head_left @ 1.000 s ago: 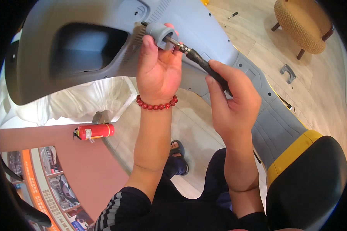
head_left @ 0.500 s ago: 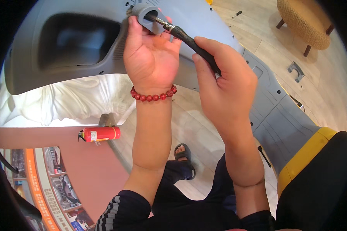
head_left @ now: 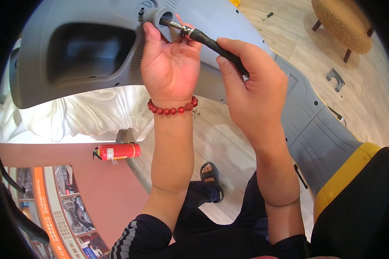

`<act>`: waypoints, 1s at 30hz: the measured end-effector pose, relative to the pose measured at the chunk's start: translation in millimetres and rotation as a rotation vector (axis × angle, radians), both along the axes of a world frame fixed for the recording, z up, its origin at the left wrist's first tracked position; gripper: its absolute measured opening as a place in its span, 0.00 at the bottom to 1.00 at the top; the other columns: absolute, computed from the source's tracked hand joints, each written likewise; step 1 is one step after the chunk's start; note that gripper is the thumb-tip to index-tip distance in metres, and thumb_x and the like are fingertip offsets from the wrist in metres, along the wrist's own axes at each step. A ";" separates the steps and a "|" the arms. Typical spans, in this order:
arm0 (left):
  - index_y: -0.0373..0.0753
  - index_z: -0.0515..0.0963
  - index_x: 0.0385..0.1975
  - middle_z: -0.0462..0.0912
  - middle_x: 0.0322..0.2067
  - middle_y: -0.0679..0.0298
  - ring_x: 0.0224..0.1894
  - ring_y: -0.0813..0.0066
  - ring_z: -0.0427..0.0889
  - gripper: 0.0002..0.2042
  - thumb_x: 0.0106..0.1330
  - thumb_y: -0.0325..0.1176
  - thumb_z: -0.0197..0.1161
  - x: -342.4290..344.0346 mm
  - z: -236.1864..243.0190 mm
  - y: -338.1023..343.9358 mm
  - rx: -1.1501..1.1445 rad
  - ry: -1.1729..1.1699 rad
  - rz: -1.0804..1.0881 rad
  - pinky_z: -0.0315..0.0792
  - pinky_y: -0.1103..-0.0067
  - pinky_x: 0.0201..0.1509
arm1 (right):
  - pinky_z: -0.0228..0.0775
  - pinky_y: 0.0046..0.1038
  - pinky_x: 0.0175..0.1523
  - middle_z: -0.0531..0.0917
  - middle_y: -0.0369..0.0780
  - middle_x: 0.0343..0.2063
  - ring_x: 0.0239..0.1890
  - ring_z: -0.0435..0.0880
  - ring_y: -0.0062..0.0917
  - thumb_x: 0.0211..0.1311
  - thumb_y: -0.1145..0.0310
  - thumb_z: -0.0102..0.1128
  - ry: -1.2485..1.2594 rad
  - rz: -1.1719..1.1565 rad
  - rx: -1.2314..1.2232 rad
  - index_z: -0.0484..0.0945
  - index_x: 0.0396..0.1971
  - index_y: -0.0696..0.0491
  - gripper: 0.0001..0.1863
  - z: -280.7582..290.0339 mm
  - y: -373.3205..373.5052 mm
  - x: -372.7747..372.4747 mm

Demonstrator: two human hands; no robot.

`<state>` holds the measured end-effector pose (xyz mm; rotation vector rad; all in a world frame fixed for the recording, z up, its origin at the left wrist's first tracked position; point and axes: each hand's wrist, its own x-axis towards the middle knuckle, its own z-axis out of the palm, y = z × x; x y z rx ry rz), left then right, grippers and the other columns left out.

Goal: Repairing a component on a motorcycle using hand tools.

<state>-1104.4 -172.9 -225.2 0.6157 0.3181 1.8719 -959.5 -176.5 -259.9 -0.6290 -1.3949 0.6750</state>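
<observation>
My left hand (head_left: pixel 170 64), palm up with a red bead bracelet at the wrist, holds a hollow grey plastic fitting (head_left: pixel 153 17) in its fingers against the grey vehicle body panel (head_left: pixel 205 26). My right hand (head_left: pixel 257 90) grips the black handle of a screwdriver (head_left: pixel 209 43); its metal shaft reaches into the fitting, and the tip is hidden there. A dark recessed compartment (head_left: pixel 90 49) lies in the panel left of my hands.
A grey footboard (head_left: pixel 315 134) and black seat (head_left: pixel 354 198) are at right. On the floor are a wicker chair (head_left: pixel 341 26), a grey bracket (head_left: pixel 335 80) and a small screwdriver (head_left: pixel 268 16). White cloth (head_left: pixel 82 110) and a red extinguisher (head_left: pixel 119 152) are at left.
Over the last second both hands, the fitting and the screwdriver have shifted up and to the left in the view. Since half a second ago they have barely moved.
</observation>
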 end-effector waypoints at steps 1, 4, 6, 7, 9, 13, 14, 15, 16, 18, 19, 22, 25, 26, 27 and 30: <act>0.40 0.76 0.47 0.78 0.46 0.62 0.52 0.64 0.74 0.12 0.67 0.37 0.62 0.0 -0.6 0.8 -0.004 0.004 0.004 0.65 0.65 0.57 | 0.71 0.29 0.35 0.81 0.42 0.26 0.29 0.81 0.32 0.52 0.81 0.64 -0.028 -0.007 -0.008 0.80 0.39 0.57 0.13 0.1 -0.5 1.1; 0.40 0.76 0.47 0.78 0.46 0.62 0.52 0.64 0.73 0.12 0.67 0.36 0.63 0.4 -0.9 4.4 0.017 -0.035 -0.036 0.65 0.65 0.57 | 0.75 0.22 0.41 0.86 0.42 0.32 0.34 0.85 0.23 0.55 0.80 0.65 -0.114 -0.011 -0.052 0.82 0.42 0.57 0.13 0.9 -1.7 3.3; 0.40 0.76 0.47 0.78 0.46 0.62 0.52 0.65 0.73 0.13 0.67 0.37 0.63 -0.1 -0.4 6.0 0.032 -0.027 -0.064 0.64 0.65 0.57 | 0.75 0.22 0.41 0.85 0.42 0.32 0.34 0.85 0.23 0.55 0.80 0.65 -0.104 -0.015 -0.044 0.82 0.42 0.58 0.13 1.3 -1.6 3.3; 0.40 0.76 0.47 0.78 0.46 0.63 0.51 0.65 0.73 0.13 0.67 0.37 0.63 -0.1 -0.4 6.4 0.035 0.001 -0.071 0.64 0.65 0.57 | 0.73 0.25 0.37 0.83 0.42 0.29 0.31 0.83 0.27 0.54 0.80 0.64 -0.081 -0.018 -0.025 0.82 0.41 0.57 0.13 1.6 -1.3 3.0; 0.40 0.76 0.47 0.78 0.46 0.63 0.50 0.65 0.72 0.13 0.66 0.38 0.63 -0.9 -0.6 7.3 0.034 0.024 -0.077 0.64 0.66 0.57 | 0.69 0.32 0.31 0.78 0.42 0.23 0.26 0.78 0.35 0.51 0.81 0.63 -0.046 -0.015 0.008 0.80 0.38 0.55 0.12 2.1 -0.3 2.7; 0.39 0.75 0.47 0.78 0.46 0.63 0.49 0.65 0.72 0.15 0.66 0.39 0.63 -2.4 -2.5 8.4 0.043 0.003 -0.072 0.63 0.67 0.57 | 0.75 0.22 0.40 0.85 0.42 0.33 0.33 0.85 0.24 0.54 0.81 0.65 -0.129 -0.024 0.000 0.82 0.42 0.58 0.13 3.0 1.4 2.5; 0.38 0.75 0.47 0.78 0.46 0.63 0.49 0.65 0.72 0.15 0.66 0.39 0.63 -2.7 -2.6 8.9 0.067 -0.022 -0.097 0.63 0.67 0.57 | 0.75 0.22 0.39 0.85 0.42 0.32 0.33 0.85 0.24 0.54 0.81 0.65 -0.132 -0.023 0.004 0.82 0.42 0.58 0.13 3.5 1.3 3.2; 0.38 0.75 0.48 0.78 0.47 0.63 0.49 0.65 0.72 0.15 0.66 0.39 0.63 -3.2 -2.5 9.1 0.059 -0.019 -0.094 0.63 0.67 0.57 | 0.75 0.23 0.39 0.85 0.42 0.32 0.33 0.85 0.24 0.54 0.81 0.66 -0.122 -0.019 0.012 0.82 0.42 0.57 0.13 4.0 1.5 3.2; 0.38 0.75 0.48 0.78 0.47 0.63 0.49 0.66 0.72 0.15 0.67 0.39 0.63 -3.6 -2.1 9.5 0.064 -0.038 -0.117 0.63 0.67 0.57 | 0.75 0.23 0.39 0.85 0.42 0.32 0.32 0.85 0.24 0.54 0.81 0.66 -0.133 -0.037 0.019 0.82 0.41 0.57 0.13 4.7 1.4 3.8; 0.37 0.75 0.49 0.77 0.47 0.63 0.50 0.65 0.72 0.16 0.67 0.39 0.62 -4.4 -1.5 9.5 0.070 -0.085 -0.174 0.63 0.67 0.57 | 0.75 0.23 0.38 0.85 0.42 0.31 0.32 0.85 0.24 0.54 0.80 0.66 -0.139 -0.052 0.034 0.82 0.41 0.57 0.13 6.6 1.9 3.7; 0.37 0.75 0.49 0.77 0.47 0.62 0.50 0.65 0.72 0.16 0.67 0.40 0.62 -4.6 -1.3 9.2 0.072 -0.112 -0.208 0.64 0.67 0.58 | 0.74 0.23 0.38 0.85 0.41 0.31 0.31 0.84 0.24 0.54 0.80 0.66 -0.142 -0.076 0.047 0.83 0.41 0.57 0.13 7.9 2.1 3.4; 0.38 0.75 0.49 0.79 0.46 0.59 0.50 0.66 0.74 0.14 0.70 0.40 0.59 -4.3 -3.5 6.1 0.031 -0.097 -0.152 0.68 0.68 0.57 | 0.72 0.26 0.35 0.83 0.42 0.27 0.28 0.82 0.28 0.53 0.80 0.65 -0.131 -0.097 0.073 0.82 0.40 0.57 0.12 12.0 4.7 2.2; 0.36 0.74 0.49 0.79 0.45 0.57 0.50 0.66 0.76 0.14 0.71 0.39 0.58 -4.6 -9.1 2.1 -0.010 -0.131 -0.133 0.72 0.69 0.57 | 0.70 0.33 0.30 0.79 0.44 0.22 0.25 0.79 0.37 0.50 0.80 0.64 -0.067 -0.075 0.085 0.80 0.37 0.58 0.11 16.0 8.2 3.0; 0.34 0.73 0.49 0.79 0.46 0.57 0.51 0.65 0.76 0.15 0.71 0.38 0.58 -5.4 -11.0 1.1 -0.003 -0.155 -0.160 0.73 0.69 0.57 | 0.70 0.33 0.30 0.80 0.44 0.22 0.25 0.79 0.37 0.50 0.80 0.64 -0.062 -0.063 0.071 0.80 0.36 0.58 0.11 17.2 9.0 4.3; 0.33 0.73 0.49 0.79 0.46 0.56 0.51 0.65 0.76 0.15 0.71 0.38 0.57 -6.6 -13.1 0.6 -0.011 -0.187 -0.183 0.73 0.68 0.57 | 0.70 0.33 0.30 0.80 0.45 0.22 0.26 0.80 0.37 0.50 0.80 0.64 -0.079 -0.057 0.038 0.80 0.36 0.58 0.11 18.0 9.4 5.8; 0.31 0.72 0.48 0.78 0.47 0.55 0.52 0.64 0.76 0.16 0.72 0.38 0.57 -10.8 -18.9 1.1 -0.003 -0.248 -0.238 0.73 0.68 0.59 | 0.72 0.22 0.33 0.85 0.41 0.26 0.26 0.82 0.22 0.54 0.79 0.67 -0.164 -0.088 0.055 0.83 0.40 0.55 0.12 19.2 9.0 10.4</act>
